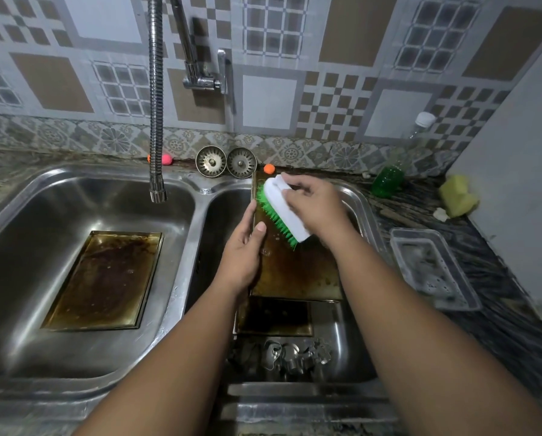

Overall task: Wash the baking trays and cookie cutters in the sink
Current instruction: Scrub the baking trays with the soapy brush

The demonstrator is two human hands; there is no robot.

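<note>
Early yet, we reckon: our right hand [314, 203] grips the brush [290, 220] on the stained tray [295, 272] propped in the right basin [219, 221], left hand [241, 256] clasping its edge, while a second tray [103, 278] in the left basin [43, 199], a third tray [273, 316] and the cookie cutters [295, 357] look unwashed.

The sink [181, 240] is of shiny brushed steel. The baking trays [106, 278] are metal, stained brown and dull. The brush [287, 212] has a smooth white plastic body with green bristles. The desk [499, 325] looks like polished dark stone.
</note>
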